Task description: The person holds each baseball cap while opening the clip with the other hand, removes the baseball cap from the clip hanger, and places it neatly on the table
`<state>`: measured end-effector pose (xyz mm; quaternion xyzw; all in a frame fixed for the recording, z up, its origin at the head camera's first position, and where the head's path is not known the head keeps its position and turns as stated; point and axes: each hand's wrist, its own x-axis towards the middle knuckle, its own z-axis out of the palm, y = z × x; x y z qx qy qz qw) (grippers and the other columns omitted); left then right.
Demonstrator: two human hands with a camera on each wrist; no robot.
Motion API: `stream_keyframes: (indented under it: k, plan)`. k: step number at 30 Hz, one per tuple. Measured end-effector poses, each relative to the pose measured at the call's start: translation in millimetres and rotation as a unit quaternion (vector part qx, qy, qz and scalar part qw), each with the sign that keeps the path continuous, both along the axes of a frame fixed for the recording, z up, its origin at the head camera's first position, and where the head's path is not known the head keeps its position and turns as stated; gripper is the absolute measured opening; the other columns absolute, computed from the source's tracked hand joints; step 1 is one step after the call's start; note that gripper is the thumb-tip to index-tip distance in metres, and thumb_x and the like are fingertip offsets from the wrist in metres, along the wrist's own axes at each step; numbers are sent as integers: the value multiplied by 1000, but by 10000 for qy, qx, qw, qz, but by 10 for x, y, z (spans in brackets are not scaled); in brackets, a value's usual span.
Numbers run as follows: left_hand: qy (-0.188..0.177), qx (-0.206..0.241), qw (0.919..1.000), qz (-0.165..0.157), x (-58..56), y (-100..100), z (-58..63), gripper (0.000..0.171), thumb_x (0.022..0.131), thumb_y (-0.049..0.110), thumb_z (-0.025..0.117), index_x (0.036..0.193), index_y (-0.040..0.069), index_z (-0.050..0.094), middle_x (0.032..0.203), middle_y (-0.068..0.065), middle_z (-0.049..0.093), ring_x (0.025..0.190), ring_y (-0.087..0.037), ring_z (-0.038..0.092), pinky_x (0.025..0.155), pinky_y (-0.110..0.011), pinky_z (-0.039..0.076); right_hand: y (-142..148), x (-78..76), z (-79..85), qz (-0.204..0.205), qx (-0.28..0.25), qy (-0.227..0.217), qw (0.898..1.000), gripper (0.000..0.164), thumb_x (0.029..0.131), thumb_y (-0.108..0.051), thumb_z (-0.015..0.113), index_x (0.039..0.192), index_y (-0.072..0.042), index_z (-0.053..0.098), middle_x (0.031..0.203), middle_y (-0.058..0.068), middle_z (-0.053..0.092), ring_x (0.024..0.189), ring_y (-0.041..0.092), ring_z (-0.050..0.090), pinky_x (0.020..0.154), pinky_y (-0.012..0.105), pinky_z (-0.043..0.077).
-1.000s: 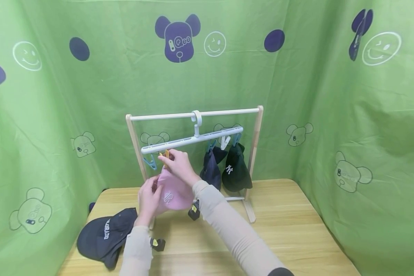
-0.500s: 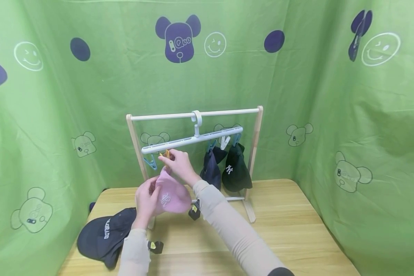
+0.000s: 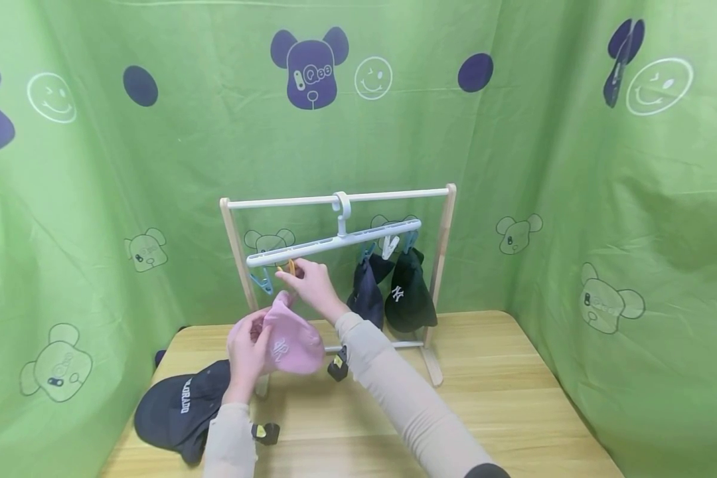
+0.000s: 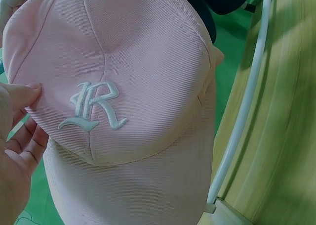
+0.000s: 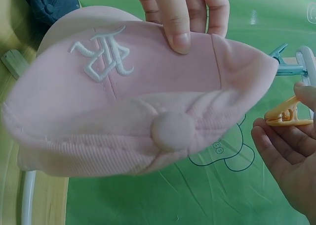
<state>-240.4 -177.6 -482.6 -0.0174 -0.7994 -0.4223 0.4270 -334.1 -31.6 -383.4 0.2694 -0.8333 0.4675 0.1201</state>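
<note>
A pink baseball cap (image 3: 295,340) with a white embroidered letter is pinched at its crown by my left hand (image 3: 247,352). In the left wrist view, the thumb of the left hand (image 4: 19,136) lies on the front of the cap (image 4: 148,76), fingers behind. My right hand (image 3: 315,289) pinches a yellow clip (image 3: 291,267) under the left half of a white hanger (image 3: 299,251). The right wrist view has the yellow clip (image 5: 289,113) between thumb and fingers, with a gap between it and the pink cap (image 5: 192,69).
The hanger tilts, lower at left, from a wooden rack (image 3: 447,232). A blue clip (image 3: 263,282) hangs at its left end. Right of my hand hang a navy cap (image 3: 367,295) and a black cap (image 3: 409,299). A dark cap (image 3: 176,408) lies at the table's left.
My left hand has moved left and slightly down with the pink cap, away from the yellow clip. The right hand stays in place at the clip.
</note>
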Motion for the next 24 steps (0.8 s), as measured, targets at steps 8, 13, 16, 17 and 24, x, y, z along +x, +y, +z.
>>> stream_keyframes:
  k: [8,13,16,17,24]
  plan:
    - [-214,308,9987,-336,68,-12,34,25,82,-4,70,106,2,70,85,-15,70,73,-2,55,66,-5,45,1,25,22,19,-11,-42,10000,29,90,-38,68,84,-10,63,72,3,66,58,8,51,51,16,43]
    - [-231,275,9987,-355,110,-25,60,27,84,-5,68,109,2,69,88,-15,70,75,-5,54,67,-5,43,-3,22,23,16,1,-56,10000,28,89,-37,68,84,-10,63,73,4,67,59,8,51,52,16,43]
    - [-226,198,9991,-299,120,-40,58,27,84,-6,67,111,2,69,92,-15,71,77,-6,55,69,-5,43,-8,17,16,0,11,-48,10000,28,89,-37,68,84,-10,63,74,4,67,59,8,52,52,16,44]
    - [-240,183,9992,-277,123,-46,57,28,85,-5,67,111,2,69,94,-15,72,77,-6,55,69,-4,43,-10,13,14,-8,17,-37,10000,28,89,-37,68,84,-10,63,74,4,67,59,8,51,52,16,43]
    - [-333,196,9990,-230,155,-68,74,27,87,-3,66,112,3,70,104,-16,72,83,-10,59,74,-3,44,-11,10,16,-7,26,-17,10000,27,89,-36,68,84,-10,63,75,4,68,59,8,52,53,16,44]
